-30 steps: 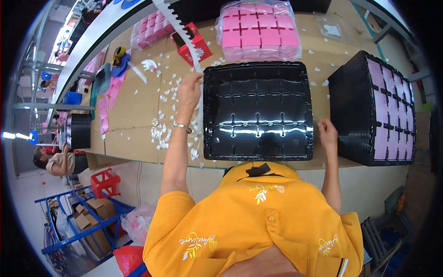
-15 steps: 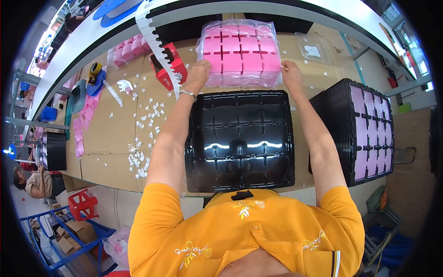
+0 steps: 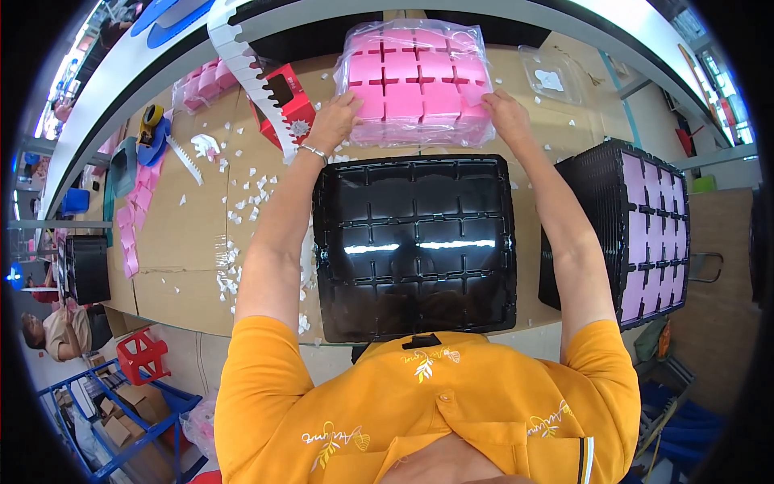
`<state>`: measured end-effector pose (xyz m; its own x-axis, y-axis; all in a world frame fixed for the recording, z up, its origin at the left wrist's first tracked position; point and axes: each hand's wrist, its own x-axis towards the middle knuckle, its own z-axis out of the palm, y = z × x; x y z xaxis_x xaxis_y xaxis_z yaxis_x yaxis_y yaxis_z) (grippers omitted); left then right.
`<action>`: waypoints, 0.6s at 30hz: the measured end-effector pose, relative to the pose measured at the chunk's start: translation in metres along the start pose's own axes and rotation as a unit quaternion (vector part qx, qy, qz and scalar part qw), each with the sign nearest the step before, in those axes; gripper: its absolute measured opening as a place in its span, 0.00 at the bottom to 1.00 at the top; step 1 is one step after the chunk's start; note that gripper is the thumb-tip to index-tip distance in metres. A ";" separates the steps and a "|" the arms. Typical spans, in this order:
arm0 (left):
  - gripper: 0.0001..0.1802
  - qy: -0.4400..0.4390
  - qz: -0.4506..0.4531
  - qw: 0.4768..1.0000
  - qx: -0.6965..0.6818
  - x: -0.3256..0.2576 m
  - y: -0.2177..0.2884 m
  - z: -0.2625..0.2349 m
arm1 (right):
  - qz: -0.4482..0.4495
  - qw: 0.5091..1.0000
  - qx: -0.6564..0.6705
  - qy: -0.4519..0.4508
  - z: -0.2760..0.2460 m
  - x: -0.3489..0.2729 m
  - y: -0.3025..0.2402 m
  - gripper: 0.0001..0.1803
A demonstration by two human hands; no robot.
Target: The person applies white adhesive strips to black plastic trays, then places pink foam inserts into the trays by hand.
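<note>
Beyond the black tray, a bundle of pink slotted foam pieces (image 3: 403, 74) stands in clear plastic wrap (image 3: 419, 135). My left hand (image 3: 337, 121) is closed at the left side of this bundle, fingers on the plastic wrap. On the opposite side, my right hand (image 3: 506, 114) pinches the wrap's edge, beside a paler pink patch whose nature I cannot make out. Both fingertips are partly hidden. Between my forearms lies a glossy black plastic tray (image 3: 415, 302) with cross-shaped ridges, untouched by either hand.
A tall stack of black trays with lilac inserts (image 3: 655, 234) stands at right. A red box (image 3: 294, 101), a white notched strip (image 3: 254, 74), a tape dispenser (image 3: 151, 133) and white scraps (image 3: 234, 216) lie left. A clear container (image 3: 552, 77) sits far right.
Both hands have shifted slightly farther away and spread outward at the pink bundle. The right hand now sits higher along its side, next to the paler pink patch. My view has shifted slightly.
</note>
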<state>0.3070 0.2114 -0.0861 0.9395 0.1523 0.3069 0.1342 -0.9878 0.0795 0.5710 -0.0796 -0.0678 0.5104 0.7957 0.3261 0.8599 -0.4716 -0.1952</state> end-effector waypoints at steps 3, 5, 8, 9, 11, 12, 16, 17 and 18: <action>0.22 0.010 -0.012 1.000 -0.016 0.000 -0.002 -0.003 | 0.000 0.999 -0.020 0.027 -0.002 0.007 -0.003 0.09; 0.23 0.016 -0.036 0.999 -0.005 -0.002 -0.007 -0.001 | -0.001 0.999 -0.030 0.035 -0.006 0.017 -0.010 0.10; 0.34 0.018 -0.064 0.998 -0.007 0.008 0.016 -0.010 | 0.003 0.999 -0.027 0.035 -0.016 0.028 -0.013 0.10; 0.34 0.020 -0.065 0.998 -0.007 0.010 0.025 -0.014 | 0.024 0.999 -0.004 0.043 -0.020 0.033 -0.015 0.10; 0.43 0.091 -0.039 0.995 0.010 0.013 0.041 -0.017 | 0.043 0.998 0.021 0.049 -0.026 0.043 -0.018 0.11; 0.43 0.093 -0.042 0.995 0.010 0.013 0.046 -0.017 | 0.038 0.995 0.053 0.074 -0.030 0.048 -0.018 0.11; 0.43 0.131 -0.088 0.985 0.065 0.015 0.051 -0.015 | 0.077 0.978 0.169 0.099 -0.048 0.060 -0.031 0.12; 0.40 0.154 -0.104 0.979 0.082 0.016 0.051 -0.014 | 0.074 0.978 0.168 0.100 -0.054 0.061 -0.036 0.12; 0.40 0.157 -0.105 0.978 0.083 0.015 0.046 -0.011 | 0.111 0.966 0.219 0.080 -0.066 0.060 -0.046 0.11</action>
<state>0.3242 0.1687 -0.0676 0.7459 0.3305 0.5783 0.3880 -0.9213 0.0260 0.5619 -0.0356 0.0215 0.7065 0.6076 0.3627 0.6633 -0.3900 -0.6387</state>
